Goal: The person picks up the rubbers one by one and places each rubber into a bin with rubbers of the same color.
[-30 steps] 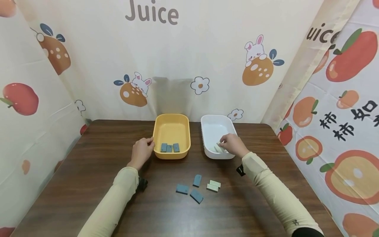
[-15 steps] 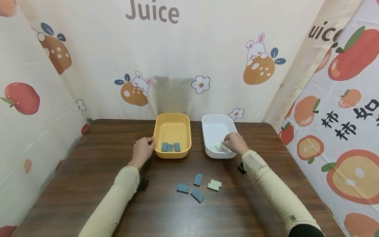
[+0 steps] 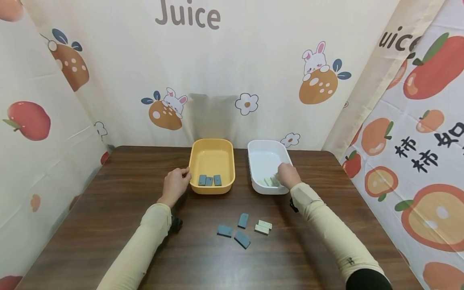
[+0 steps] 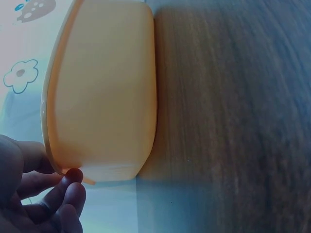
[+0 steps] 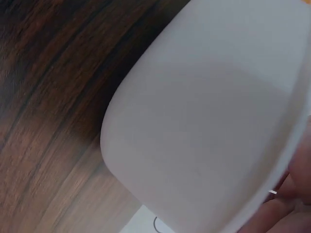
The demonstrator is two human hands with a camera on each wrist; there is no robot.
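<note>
Near the far edge of the surface (image 3: pixel 188 257), a yellow tray (image 3: pixel 212 159) and a white tray (image 3: pixel 266 157) stand side by side, apart. The left hand (image 3: pixel 175 186) pinches the yellow tray's rim on the side toward the surface's left edge; three blue tiles (image 3: pixel 209 181) lie inside. The right hand (image 3: pixel 288 176) reaches over the white tray's rim beside some pale tiles (image 3: pixel 269 181); whether it holds one cannot be told. Nearer the surface's front edge lie three loose blue tiles (image 3: pixel 224 230) and two touching loose pale tiles (image 3: pixel 262 229).
</note>
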